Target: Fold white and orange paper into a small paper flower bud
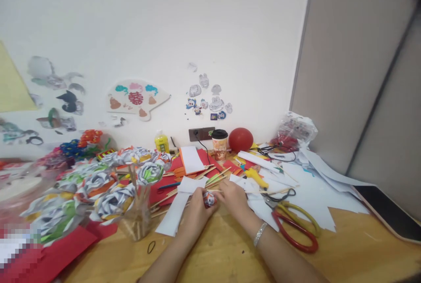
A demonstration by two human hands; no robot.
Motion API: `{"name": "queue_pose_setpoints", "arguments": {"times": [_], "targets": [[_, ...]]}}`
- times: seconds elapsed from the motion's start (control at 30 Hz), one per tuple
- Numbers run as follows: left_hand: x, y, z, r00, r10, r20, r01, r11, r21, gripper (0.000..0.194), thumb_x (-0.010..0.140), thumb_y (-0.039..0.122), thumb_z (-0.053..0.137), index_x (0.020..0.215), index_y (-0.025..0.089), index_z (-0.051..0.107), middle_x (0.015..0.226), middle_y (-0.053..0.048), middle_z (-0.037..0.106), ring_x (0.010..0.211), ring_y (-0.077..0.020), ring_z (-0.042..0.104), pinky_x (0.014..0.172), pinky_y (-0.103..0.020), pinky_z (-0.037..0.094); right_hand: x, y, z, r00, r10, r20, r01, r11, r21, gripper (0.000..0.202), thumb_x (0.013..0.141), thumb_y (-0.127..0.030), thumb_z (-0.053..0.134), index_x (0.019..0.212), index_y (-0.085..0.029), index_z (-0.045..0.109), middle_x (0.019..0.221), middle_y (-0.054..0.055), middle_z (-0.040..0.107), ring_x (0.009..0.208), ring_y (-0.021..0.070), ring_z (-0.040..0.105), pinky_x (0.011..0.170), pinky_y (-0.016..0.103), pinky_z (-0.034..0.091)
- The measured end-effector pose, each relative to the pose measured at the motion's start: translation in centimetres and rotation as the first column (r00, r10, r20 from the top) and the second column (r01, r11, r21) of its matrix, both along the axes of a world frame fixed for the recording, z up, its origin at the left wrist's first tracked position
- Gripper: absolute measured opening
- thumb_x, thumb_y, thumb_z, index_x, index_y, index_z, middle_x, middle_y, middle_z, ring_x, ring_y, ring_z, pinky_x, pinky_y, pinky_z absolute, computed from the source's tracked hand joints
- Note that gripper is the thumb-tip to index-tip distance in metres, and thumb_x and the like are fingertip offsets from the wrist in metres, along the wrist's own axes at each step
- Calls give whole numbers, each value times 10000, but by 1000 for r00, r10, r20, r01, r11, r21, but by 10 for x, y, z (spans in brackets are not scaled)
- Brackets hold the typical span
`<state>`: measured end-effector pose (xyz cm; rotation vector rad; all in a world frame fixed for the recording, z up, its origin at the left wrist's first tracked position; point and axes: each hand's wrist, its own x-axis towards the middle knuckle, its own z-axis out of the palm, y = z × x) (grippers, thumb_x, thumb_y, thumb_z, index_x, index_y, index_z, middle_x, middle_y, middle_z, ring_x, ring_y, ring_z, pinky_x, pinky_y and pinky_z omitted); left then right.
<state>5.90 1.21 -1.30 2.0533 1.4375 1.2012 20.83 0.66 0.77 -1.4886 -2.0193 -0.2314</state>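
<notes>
Near the middle of the wooden table (217,252), my left hand (199,206) is closed around a small rolled paper flower (209,198) in white and orange. My right hand (233,196) is beside it, its fingers pinched together at a thin wooden stick (253,191) that extends to the right. The fingertips of both hands are close to each other at the flower. White paper strips (173,213) lie left of my left hand, and more thin sticks lie behind the hands.
Paper flowers (113,202) and a clear cup (136,219) of sticks stand at the left. Red-handled scissors (296,234), a yellow glue gun (256,177) and white sheets (305,195) lie right. A lidded drink cup (219,145) and red balloon (241,139) are behind.
</notes>
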Motion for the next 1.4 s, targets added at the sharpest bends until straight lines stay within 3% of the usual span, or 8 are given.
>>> {"name": "queue_pose_setpoints", "arguments": {"times": [0.2,0.3,0.37,0.5,0.7,0.97,1.2,1.4], "targets": [[-2,-4,3,991,-84,-103,82,996,-26,423,639,301,656,989,191,447,887,-52,588,807,-219,576,706,-323,451,0,-2,4,998,-21,60,24,999,-39,215,840,-341,497,758,-175,606,770,59,637,738,183,582,602,250,376],[-7,-3,10,979,-153,-133,155,988,6,234,798,358,475,965,196,505,900,-70,604,847,-222,570,754,-341,443,2,-4,5,998,-21,56,23,998,-51,201,820,-337,522,733,-180,613,745,49,652,713,176,589,596,241,368],[-10,1,14,968,-195,-158,208,976,69,244,859,334,353,897,205,557,870,-68,614,841,-212,570,766,-333,440,3,-6,5,998,-16,55,19,998,-59,208,815,-346,528,718,-183,614,737,43,659,696,168,591,592,235,363],[-15,11,16,953,-200,-230,240,957,163,186,817,268,429,776,204,599,777,-52,622,759,-199,573,709,-307,449,2,-9,7,998,-4,59,8,998,-69,221,816,-360,525,720,-183,616,735,37,667,689,160,599,589,227,361],[-16,8,21,937,-220,-270,269,949,162,157,779,212,483,676,193,599,706,-48,610,704,-187,569,666,-282,445,-1,-11,7,998,50,49,-47,997,-59,229,841,-362,488,775,-188,622,763,36,676,705,157,608,604,226,368],[-13,4,25,888,-192,-419,306,925,226,220,826,188,412,699,165,590,721,-63,578,702,-180,540,644,-276,421,-1,-12,6,996,49,76,-44,997,-63,258,846,-354,484,706,-181,615,718,37,668,668,160,597,583,232,345],[-14,-2,30,845,-163,-509,307,928,212,104,693,80,492,705,159,559,736,-41,564,701,-177,519,625,-274,398,1,-14,10,987,162,18,-161,986,-38,162,845,-284,490,828,-189,620,791,29,670,729,152,595,627,225,359],[-13,0,26,814,-138,-564,310,925,220,115,689,70,493,713,153,569,744,-51,575,704,-184,531,628,-283,407,1,-9,-1,979,167,116,-166,986,-16,215,868,-261,445,769,-177,616,740,41,668,680,153,589,621,230,354]]}}
